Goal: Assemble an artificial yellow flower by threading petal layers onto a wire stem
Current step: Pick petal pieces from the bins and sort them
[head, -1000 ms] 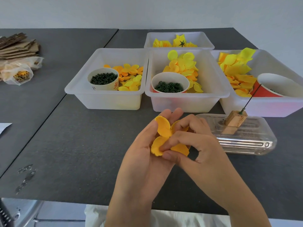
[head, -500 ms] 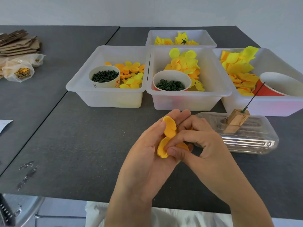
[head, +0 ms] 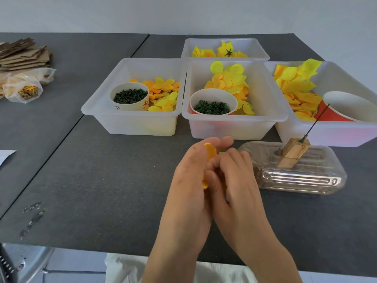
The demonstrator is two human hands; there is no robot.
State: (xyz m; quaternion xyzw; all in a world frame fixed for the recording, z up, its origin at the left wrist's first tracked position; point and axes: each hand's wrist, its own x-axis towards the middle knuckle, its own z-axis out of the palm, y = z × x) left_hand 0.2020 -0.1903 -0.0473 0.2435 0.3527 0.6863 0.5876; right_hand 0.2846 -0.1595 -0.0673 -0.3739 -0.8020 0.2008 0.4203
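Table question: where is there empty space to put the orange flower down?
Bare dark table lies left of the hands, in front of the left bin. More lies between that bin and the cardboard stack. It is crowded past the right hand, where the clear plastic tray and wooden block sit against the bins.

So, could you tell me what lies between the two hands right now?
In the head view, an orange petal layer sits between the left hand and right hand, mostly hidden by the fingers gripping it.
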